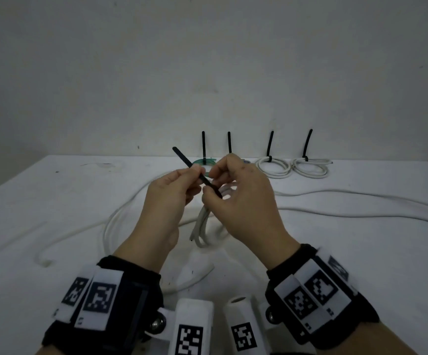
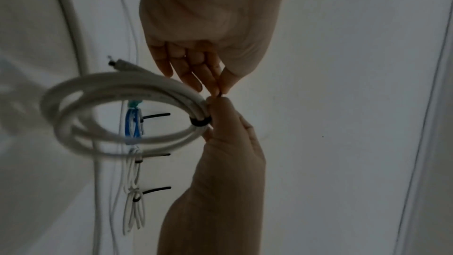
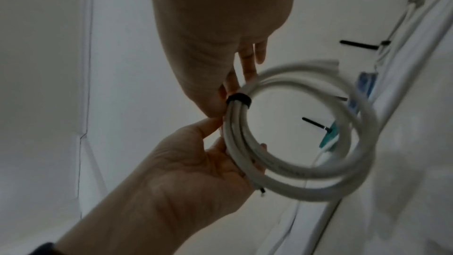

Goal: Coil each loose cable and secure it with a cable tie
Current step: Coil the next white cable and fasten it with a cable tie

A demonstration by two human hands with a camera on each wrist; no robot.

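white coiled cable [image 1: 206,226] hangs from a black tie [image 1: 195,171] pinched by left hand [image 1: 166,198] and right hand [image 1: 243,198].

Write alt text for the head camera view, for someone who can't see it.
Two hands hold a coiled white cable above a white table; the left hand pulls the tail of a black cable tie while the right hand steadies it. Four tied coils sit along the far edge, and loose white cables trail across the table.
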